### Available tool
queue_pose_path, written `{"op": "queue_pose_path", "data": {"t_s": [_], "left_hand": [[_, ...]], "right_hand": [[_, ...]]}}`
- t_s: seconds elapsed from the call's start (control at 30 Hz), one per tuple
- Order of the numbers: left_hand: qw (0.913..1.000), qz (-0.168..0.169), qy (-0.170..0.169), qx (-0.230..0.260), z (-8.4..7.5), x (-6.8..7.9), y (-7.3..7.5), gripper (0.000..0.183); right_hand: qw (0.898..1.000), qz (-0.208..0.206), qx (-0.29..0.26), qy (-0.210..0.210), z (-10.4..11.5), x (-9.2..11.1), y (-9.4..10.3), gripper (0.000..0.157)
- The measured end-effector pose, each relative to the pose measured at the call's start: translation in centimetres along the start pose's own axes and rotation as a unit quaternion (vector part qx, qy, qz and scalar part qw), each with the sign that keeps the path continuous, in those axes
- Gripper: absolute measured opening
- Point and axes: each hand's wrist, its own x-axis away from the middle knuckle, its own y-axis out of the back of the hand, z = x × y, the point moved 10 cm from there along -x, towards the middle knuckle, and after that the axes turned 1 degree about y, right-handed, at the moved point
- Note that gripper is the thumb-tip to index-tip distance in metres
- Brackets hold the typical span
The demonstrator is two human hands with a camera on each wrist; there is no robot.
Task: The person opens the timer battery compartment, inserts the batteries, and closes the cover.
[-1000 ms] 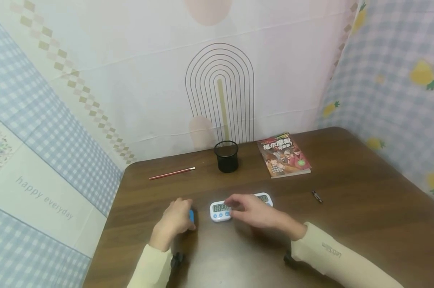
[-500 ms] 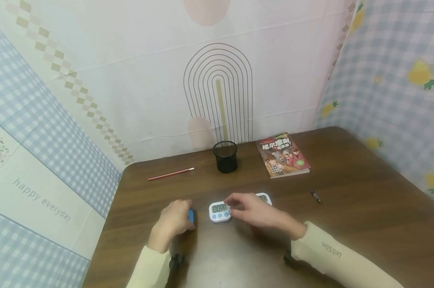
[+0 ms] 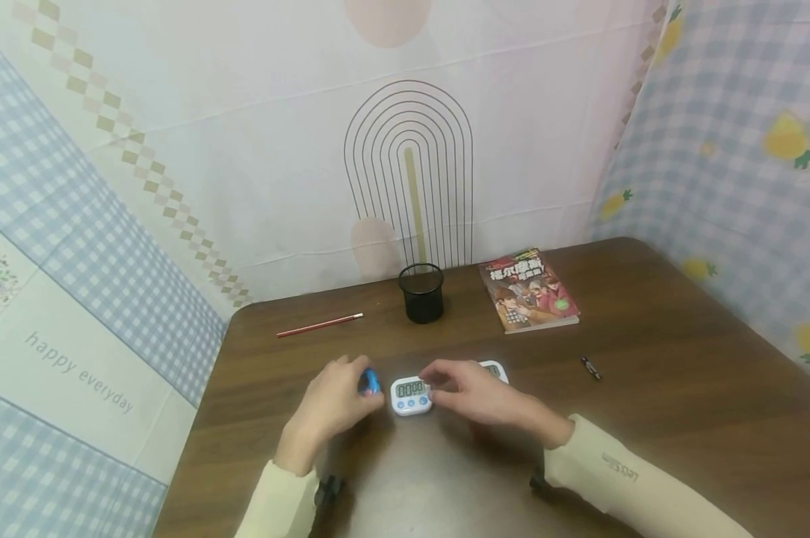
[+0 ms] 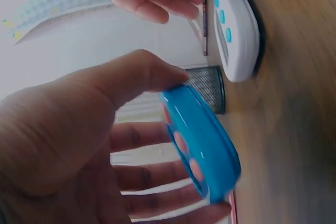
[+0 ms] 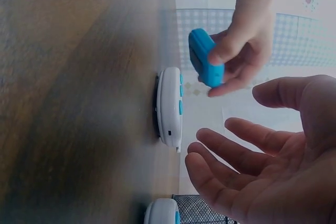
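Note:
My left hand [image 3: 334, 394] pinches a blue digital timer [image 4: 205, 140] with pink buttons between thumb and fingertips. In the left wrist view the timer is raised off the table and tilted. A white timer [image 3: 410, 396] with blue buttons lies face up between my hands, its display showing zeros. Just right of it, my right hand [image 3: 468, 390] hovers with relaxed, slightly bent fingers and holds nothing, as the right wrist view shows. Another white timer [image 3: 495, 370] lies behind that hand, partly hidden by it in the head view.
A black mesh pen cup [image 3: 424, 299] stands at the back of the wooden table [image 3: 418, 478]. A red pencil [image 3: 320, 325] lies to its left and a comic-style book [image 3: 530, 293] to its right. A small dark, short stick-like object [image 3: 590, 368] lies farther right.
My left hand has lifted the blue timer from the table, tilting it and bringing it right toward the white timer. My right hand has stayed in place.

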Motion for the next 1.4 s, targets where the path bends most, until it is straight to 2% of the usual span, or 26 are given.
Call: {"op": "queue_pose_path", "data": {"t_s": [0.17, 0.3, 0.5, 0.63, 0.87, 0.97, 1.17, 1.4], "left_hand": [[0.9962, -0.017, -0.028, 0.081, -1.7, 0.1, 0.7, 0.05], [0.9902, -0.044, -0.063, 0.117, -3.3, 0.3, 1.4, 0.051], [0.9774, -0.088, -0.129, 0.142, -5.7, 0.7, 1.8, 0.055], [0.9674, -0.112, -0.174, 0.147, -6.9, 0.9, 1.8, 0.055], [0.9577, -0.128, -0.199, 0.163, -7.6, 1.1, 1.8, 0.058], [0.9499, -0.133, -0.204, 0.196, -7.7, 1.1, 1.9, 0.059], [0.9278, -0.135, -0.205, 0.281, -7.7, 1.1, 2.2, 0.061], [0.921, -0.106, -0.167, 0.335, -7.4, 0.9, 1.8, 0.062]], "right_hand": [[1.0, -0.014, -0.009, -0.002, -0.1, 0.1, 0.3, 0.032], [0.999, -0.022, -0.029, -0.016, -0.3, 0.2, 0.7, 0.032], [0.994, -0.01, -0.104, -0.028, -0.5, 0.1, 0.7, 0.036], [0.991, -0.009, -0.13, -0.027, -0.7, 0.0, 0.8, 0.034], [0.987, -0.007, -0.157, -0.029, -1.0, -0.3, 0.7, 0.033], [0.98, 0.006, -0.199, -0.03, -1.0, -0.4, 0.4, 0.038], [0.953, 0.045, -0.294, -0.053, -1.2, -0.3, -0.2, 0.047], [0.915, 0.088, -0.391, -0.051, -0.5, 0.1, -0.6, 0.044]]}}
